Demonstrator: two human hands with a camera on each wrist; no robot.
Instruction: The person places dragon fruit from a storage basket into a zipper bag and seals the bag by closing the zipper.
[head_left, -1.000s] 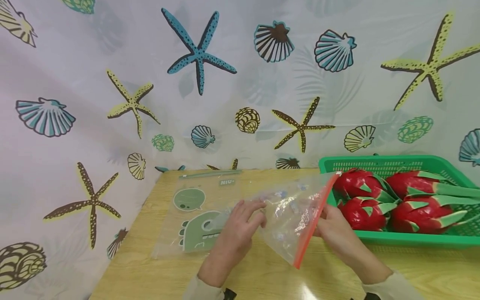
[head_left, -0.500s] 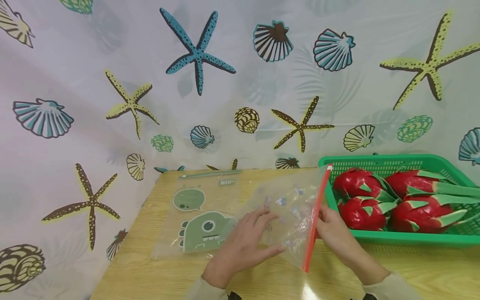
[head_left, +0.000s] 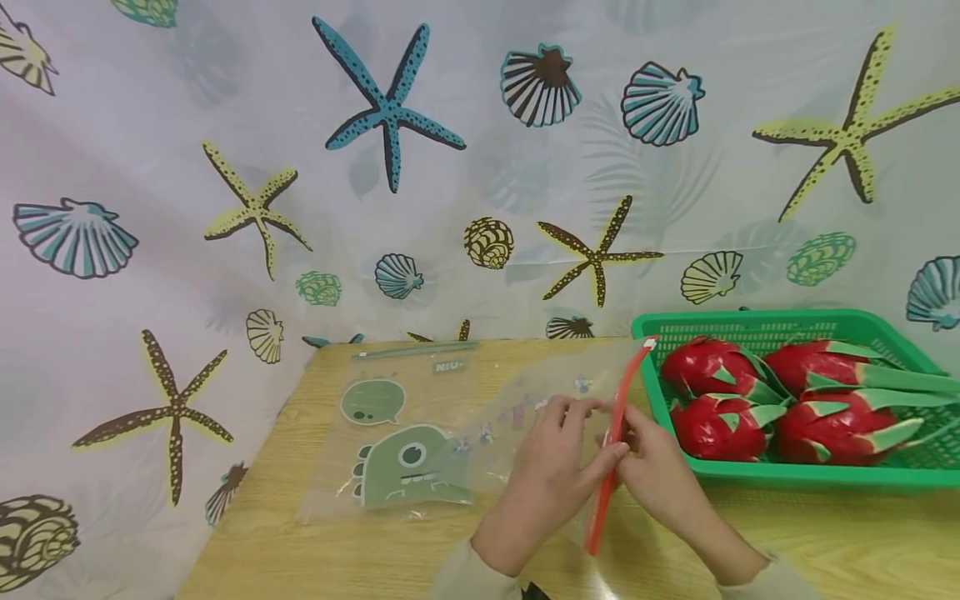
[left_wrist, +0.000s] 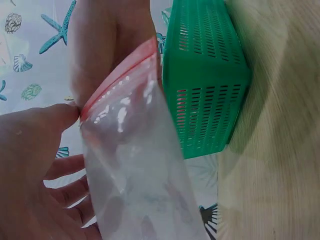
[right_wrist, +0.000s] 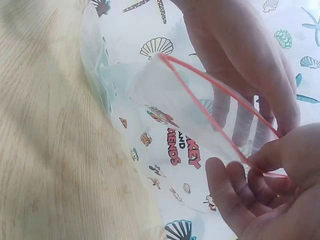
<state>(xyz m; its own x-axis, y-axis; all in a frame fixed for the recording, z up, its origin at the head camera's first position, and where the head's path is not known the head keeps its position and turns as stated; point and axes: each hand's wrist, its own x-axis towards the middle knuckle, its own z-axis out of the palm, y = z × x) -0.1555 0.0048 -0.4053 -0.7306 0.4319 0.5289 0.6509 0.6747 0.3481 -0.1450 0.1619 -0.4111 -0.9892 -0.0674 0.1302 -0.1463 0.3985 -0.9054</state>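
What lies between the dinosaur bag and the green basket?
In the head view: the red-edged bag, with the left hand and right hand at its red edge.

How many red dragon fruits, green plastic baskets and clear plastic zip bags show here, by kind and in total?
Red dragon fruits with green leaves: 4
Green perforated plastic basket: 1
Clear plastic red-zipped bag and clear plastic green-zipped bag: 2
Total: 7

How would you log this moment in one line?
left hand, right hand: holding red-edged bag | red edges: parted | dinosaur-print bag: lying on table | green basket: at right, holding four dragon fruits
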